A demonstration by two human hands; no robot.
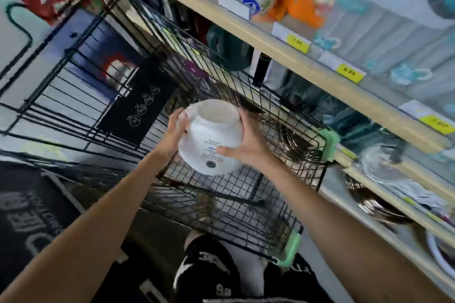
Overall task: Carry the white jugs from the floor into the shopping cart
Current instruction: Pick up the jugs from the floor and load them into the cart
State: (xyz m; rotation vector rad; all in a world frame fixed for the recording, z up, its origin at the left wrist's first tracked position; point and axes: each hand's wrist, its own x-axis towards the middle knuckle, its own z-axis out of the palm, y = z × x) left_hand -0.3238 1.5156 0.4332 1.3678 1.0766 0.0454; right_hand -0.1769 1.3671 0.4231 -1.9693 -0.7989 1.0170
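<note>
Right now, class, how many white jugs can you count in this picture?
1. The white jug is held between the left hand and right hand above the shopping cart. Others may lie out of view.
</note>
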